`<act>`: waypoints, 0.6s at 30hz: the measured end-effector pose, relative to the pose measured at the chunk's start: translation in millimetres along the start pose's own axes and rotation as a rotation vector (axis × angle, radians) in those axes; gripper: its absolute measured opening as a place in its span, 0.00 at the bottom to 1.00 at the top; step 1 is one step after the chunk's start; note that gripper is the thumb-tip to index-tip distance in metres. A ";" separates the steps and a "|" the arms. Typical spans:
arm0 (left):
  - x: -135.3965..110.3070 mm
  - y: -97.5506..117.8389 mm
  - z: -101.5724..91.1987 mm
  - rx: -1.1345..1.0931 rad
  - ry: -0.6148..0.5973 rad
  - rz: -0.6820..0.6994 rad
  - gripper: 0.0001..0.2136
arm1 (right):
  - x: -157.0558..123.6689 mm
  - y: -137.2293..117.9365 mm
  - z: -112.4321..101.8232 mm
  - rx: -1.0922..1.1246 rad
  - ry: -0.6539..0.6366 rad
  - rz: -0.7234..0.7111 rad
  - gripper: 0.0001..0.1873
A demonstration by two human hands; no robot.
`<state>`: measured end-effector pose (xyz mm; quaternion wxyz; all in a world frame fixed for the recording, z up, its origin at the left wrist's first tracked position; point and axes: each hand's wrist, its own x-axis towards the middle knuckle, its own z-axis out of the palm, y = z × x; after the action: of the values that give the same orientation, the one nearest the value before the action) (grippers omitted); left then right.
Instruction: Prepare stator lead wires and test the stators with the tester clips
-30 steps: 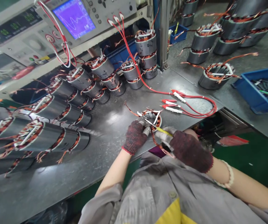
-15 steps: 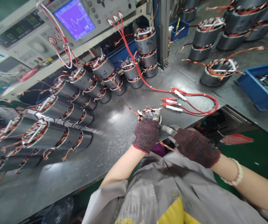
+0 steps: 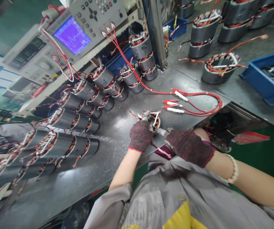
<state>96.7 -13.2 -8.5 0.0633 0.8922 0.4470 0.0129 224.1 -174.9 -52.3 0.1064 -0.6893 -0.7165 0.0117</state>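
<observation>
A motor stator (image 3: 157,123), a dark ring with copper windings and white tie strips, sits upright near the table's front edge. My left hand (image 3: 141,133), in a dark red knit glove with grey fingertips, is closed over its near left rim, with fingers at the bore. My right hand (image 3: 187,144), gloved alike, lies at the stator's near right side with fingers stretched toward it; whether they touch is hard to see. Copper leads (image 3: 162,151) hang below, between both hands. Beyond the stator lie red and white test clips (image 3: 175,106) on red cables.
Stacked stators (image 3: 67,144) line the left and back of the metal table (image 3: 113,140). A tester with a lit screen (image 3: 72,35) stands on a shelf above. To the right are another stator (image 3: 219,70), a blue bin (image 3: 266,79) and a gap in the tabletop.
My left hand has shifted left over the stator's top, uncovering the right part of its rim and a white strip. My right hand stays beside it. The camera view has turned slightly.
</observation>
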 end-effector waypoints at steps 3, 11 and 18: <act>7.6 -19.3 5.2 -0.273 -0.034 -0.015 0.32 | 2.4 -0.5 -2.4 0.004 -0.070 0.034 0.19; -1.7 -6.6 -8.0 -0.157 -0.077 0.010 0.36 | -1.3 -5.5 -7.6 0.019 -0.101 0.048 0.22; 5.0 -16.9 14.0 -0.676 -0.037 -0.070 0.34 | 11.8 -13.3 -7.4 0.015 -0.186 0.009 0.21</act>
<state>87.4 -0.6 -24.6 0.3639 0.8049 0.4467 0.1420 211.9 -164.8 -41.3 0.0446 -0.6875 -0.7202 0.0816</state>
